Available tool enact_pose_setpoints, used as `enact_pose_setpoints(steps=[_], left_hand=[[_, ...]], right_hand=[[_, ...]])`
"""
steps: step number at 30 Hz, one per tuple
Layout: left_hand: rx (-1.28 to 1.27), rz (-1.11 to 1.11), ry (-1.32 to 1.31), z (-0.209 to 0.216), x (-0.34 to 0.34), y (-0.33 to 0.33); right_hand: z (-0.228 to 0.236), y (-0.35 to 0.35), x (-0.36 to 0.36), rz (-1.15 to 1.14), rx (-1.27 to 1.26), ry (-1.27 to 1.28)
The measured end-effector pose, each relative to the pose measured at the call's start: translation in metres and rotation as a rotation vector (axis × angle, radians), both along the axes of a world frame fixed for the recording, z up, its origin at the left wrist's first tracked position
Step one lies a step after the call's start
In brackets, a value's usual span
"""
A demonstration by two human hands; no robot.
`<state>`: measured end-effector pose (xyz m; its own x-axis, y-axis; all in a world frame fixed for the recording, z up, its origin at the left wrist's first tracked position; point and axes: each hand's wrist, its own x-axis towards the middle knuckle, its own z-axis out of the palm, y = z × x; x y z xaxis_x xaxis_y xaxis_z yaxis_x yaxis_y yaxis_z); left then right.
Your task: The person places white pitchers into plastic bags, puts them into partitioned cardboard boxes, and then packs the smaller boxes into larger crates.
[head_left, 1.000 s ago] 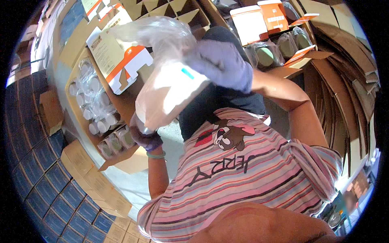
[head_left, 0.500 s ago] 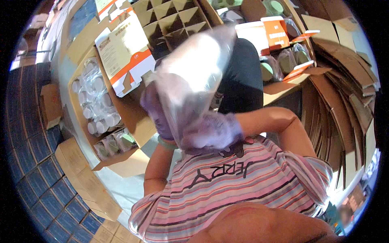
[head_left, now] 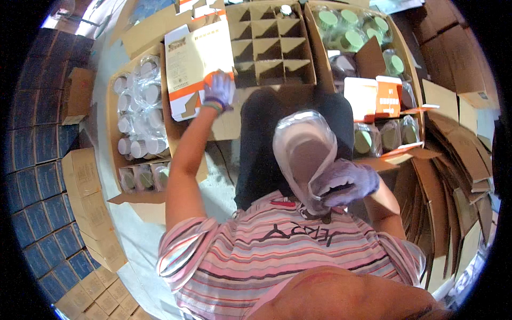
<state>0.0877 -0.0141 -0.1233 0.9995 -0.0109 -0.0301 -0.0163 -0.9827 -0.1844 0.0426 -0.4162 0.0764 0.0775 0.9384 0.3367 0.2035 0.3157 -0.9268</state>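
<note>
Both hands are covered by purple-grey gloves. By the right hand (head_left: 349, 184), whose fingers are curled in, the narrowed near end of a clear plastic bag (head_left: 304, 136) is gripped. The bag is held tilted over the lap, its wide rounded end turned away from the body; something pinkish-brown can be seen through the film, but its kind cannot be told. Dark trousers (head_left: 261, 133) and a striped shirt (head_left: 298, 245) are worn.

At arm's length, the left hand (head_left: 218, 90) is laid over the near right corner of a flattened printed carton (head_left: 186, 58); its fingers look extended, though blurred, and whether the card is pinched cannot be told. To the left of the carton, an open box (head_left: 140, 198) is filled with film-wrapped, white-capped containers (head_left: 152, 94). On the right, green-lidded containers (head_left: 353, 40) and an orange-and-white carton (head_left: 388, 96) are held in another box (head_left: 322, 56). Between them a divided box (head_left: 266, 45) is placed, one white-capped bottle (head_left: 286, 10) being seated in its far right cell. Blue boxes (head_left: 32, 181) are stacked at far left.
</note>
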Motion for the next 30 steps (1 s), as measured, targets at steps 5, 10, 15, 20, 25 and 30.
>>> enact_pose_setpoints(steps=[5,10,15,20,25,30], left_hand=[[-0.03,-0.12,0.097,-0.048,-0.026,0.015],[-0.028,-0.275,-0.325,0.108,-0.036,0.004],[0.163,-0.763,-0.566,0.316,-0.015,-0.073],[-0.23,-0.585,-1.202,0.376,0.016,-0.063],[-0.682,-0.006,-1.028,0.292,0.087,-0.028],[-0.769,-0.391,-1.174,0.263,0.133,-0.053]], right_hand=[[0.031,-0.026,0.042,-0.29,-0.337,0.128],[0.026,0.027,0.072,-0.981,-0.379,-0.067],[0.05,0.153,0.114,-0.962,0.305,-0.588],[0.095,0.119,0.117,-1.06,0.206,-0.149],[0.085,0.095,0.094,-1.047,0.142,-0.344],[0.086,0.07,0.092,-1.167,0.167,-0.334]])
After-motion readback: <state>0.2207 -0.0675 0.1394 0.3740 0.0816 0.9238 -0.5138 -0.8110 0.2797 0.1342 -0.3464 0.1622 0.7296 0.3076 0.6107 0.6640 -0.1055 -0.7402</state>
